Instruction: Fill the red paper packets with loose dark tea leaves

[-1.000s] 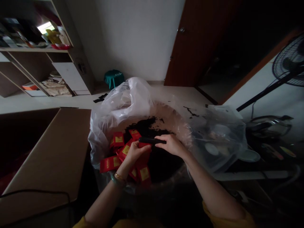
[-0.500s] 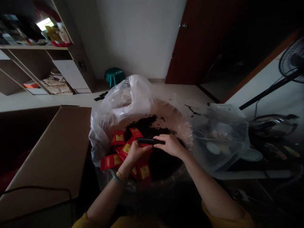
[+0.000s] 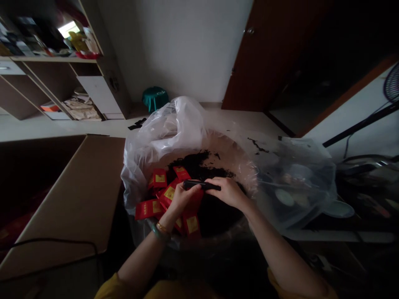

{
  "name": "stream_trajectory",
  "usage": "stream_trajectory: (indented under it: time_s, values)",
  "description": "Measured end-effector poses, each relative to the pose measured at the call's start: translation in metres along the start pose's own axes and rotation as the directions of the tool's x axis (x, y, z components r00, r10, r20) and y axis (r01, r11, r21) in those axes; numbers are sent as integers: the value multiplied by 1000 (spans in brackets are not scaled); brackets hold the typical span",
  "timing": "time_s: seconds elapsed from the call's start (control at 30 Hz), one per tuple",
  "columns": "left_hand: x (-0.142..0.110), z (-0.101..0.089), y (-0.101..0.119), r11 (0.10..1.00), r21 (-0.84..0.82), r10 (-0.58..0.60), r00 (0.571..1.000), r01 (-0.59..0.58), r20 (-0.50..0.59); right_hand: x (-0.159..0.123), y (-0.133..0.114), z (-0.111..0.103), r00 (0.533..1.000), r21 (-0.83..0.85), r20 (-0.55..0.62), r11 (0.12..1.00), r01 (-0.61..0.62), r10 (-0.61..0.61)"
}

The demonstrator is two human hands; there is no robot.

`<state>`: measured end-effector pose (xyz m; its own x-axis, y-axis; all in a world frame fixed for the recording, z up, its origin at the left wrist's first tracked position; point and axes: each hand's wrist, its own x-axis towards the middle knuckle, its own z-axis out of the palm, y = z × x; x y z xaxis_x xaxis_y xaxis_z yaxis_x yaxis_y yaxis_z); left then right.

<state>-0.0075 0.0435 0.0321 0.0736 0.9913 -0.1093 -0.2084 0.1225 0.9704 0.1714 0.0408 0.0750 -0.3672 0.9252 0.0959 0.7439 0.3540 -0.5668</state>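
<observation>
Both hands hold a slim black bar (image 3: 202, 185), like a clip or small sealer, level above a plastic-lined tub. My left hand (image 3: 181, 198) is closed on its left end, thumb along the near side. My right hand (image 3: 227, 192) grips the right end between thumb and fingers. Red packets with gold labels (image 3: 160, 177) lie heaped under and left of my left hand. Red shows just below the bar, but I cannot tell whether a packet is clamped in it. Dark loose leaves, like tea (image 3: 199, 164), fill the tub behind and below my hands.
The clear plastic liner (image 3: 187, 120) bunches over the tub's far rim. A cardboard box (image 3: 71, 195) stands open at left. At right, a clear plastic bag (image 3: 296, 191) covers containers on a low surface. A green-covered stool (image 3: 155, 99) stands by the wall, and a fan (image 3: 392, 85) is far right.
The whole scene has shifted slightly right in the view. My hands keep hold of the black bar over the tub, and my left thumb lies a little closer against it.
</observation>
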Motion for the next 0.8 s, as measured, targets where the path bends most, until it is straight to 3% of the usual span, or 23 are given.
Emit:
stream_trajectory:
  time_s: [0.1, 0.4, 0.63, 0.8]
  values:
    - [-2, 1, 1, 1000, -15, -11, 1000, 11, 8, 0, -2, 1, 999, -7, 31, 1000, 29, -29]
    - [-5, 0, 0, 999, -43, -18, 1000, 19, 17, 1, 1, 17, 991, 58, -92, 992, 108, -102]
    - [-3, -1, 1, 1000, 25, 4, 1000, -5, 28, -1, 2, 17, 986, 64, -128, 992, 112, -103]
    - [-4, -4, 6, 987, 161, -18, 987, -8, 162, -3, 6, 18, 986, 73, -155, 995, 73, -61]
